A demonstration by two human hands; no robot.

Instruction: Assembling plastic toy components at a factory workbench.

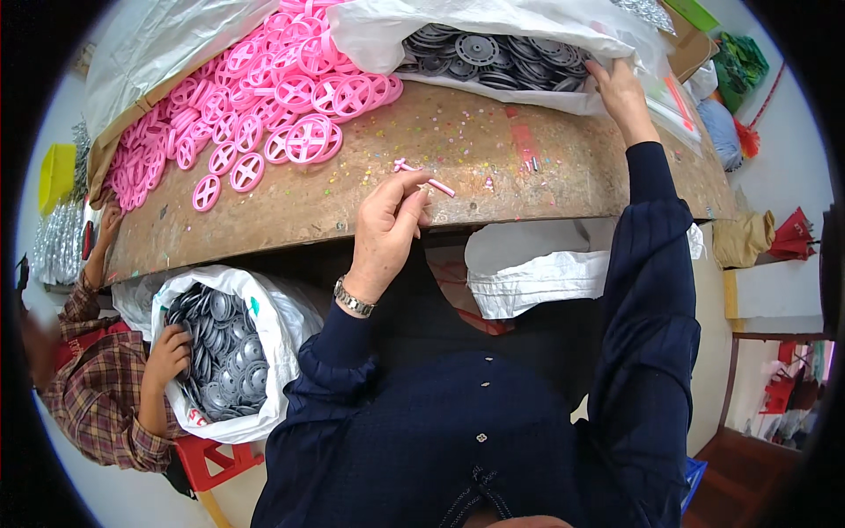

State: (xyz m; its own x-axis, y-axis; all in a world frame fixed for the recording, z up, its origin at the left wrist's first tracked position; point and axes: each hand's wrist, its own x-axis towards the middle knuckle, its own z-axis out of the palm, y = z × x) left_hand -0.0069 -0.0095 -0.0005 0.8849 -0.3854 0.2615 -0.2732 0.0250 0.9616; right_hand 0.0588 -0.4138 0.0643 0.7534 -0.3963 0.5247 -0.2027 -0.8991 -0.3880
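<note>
My left hand (387,224), with a metal watch at the wrist, is over the table's near edge, its fingers curled and thumb drawn in. A thin pink plastic rod (443,188) shows beside the fingertips; whether they pinch it or it lies on the table, I cannot tell. At the upper right, my right hand (621,92) grips the mouth of a white sack (563,101), fingertips beside the dark grey plastic wheel discs (477,50) inside. A big heap of pink spoked plastic wheels (308,139) spills over the table at the left.
Coloured specks and small bits dot the brown tabletop (352,207). At lower left, a co-worker's hand (167,355) reaches into another white sack (295,339) of grey discs, beside a red stool (211,462). White sacking (539,280) hangs below the table edge.
</note>
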